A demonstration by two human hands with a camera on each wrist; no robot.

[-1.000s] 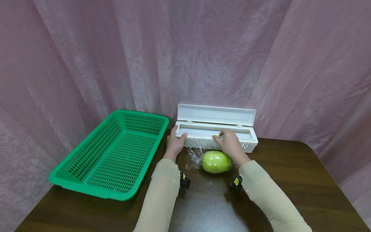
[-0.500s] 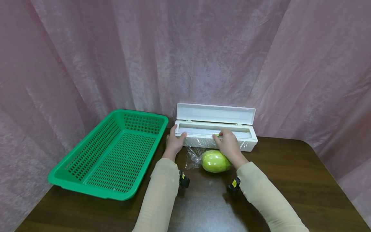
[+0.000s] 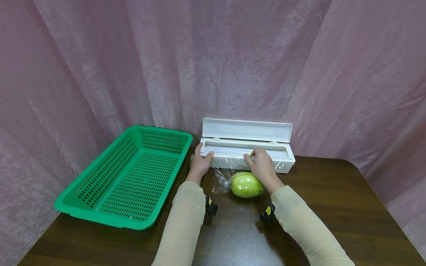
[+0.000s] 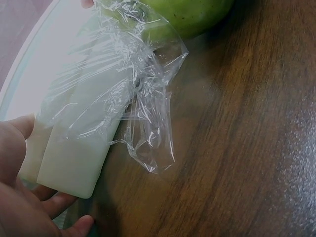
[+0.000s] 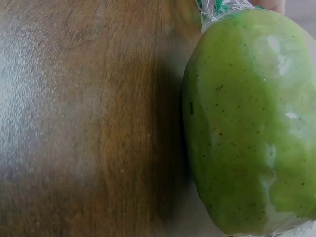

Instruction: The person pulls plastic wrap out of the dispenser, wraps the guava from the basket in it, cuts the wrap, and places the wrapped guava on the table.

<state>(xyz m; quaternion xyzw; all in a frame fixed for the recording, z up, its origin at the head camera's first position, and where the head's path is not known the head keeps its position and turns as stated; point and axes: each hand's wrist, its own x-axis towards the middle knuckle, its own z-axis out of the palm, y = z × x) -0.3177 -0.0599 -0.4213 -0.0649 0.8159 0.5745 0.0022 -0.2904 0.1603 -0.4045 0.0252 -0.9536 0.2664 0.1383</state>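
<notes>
A white cling film dispenser (image 3: 217, 162) lies crosswise with its lid (image 3: 247, 130) raised, a film roll inside. My left hand (image 3: 199, 165) grips its left end; in the left wrist view the thumb lies on one side and fingers wrap round the end. At the dispenser's front rim, my right hand (image 3: 263, 165) pinches a small green slide cutter (image 3: 249, 154), mostly covered by the fingers. Clear film (image 4: 143, 108) hangs over the front, crumpled toward the left. A green oval fruit (image 3: 247, 184), glossy with film, sits before the dispenser below my right hand; dark specks show on the fruit (image 5: 247, 123).
On the left of the dark wooden table (image 3: 336, 207) stands a green perforated basket (image 3: 173, 177), its right rim close to my left forearm. A pink curtain (image 3: 246, 66) hangs right behind the dispenser.
The view shifts very slightly. My right wrist has moved a little to the left; both hands keep their places on the dispenser and the slide cutter.
</notes>
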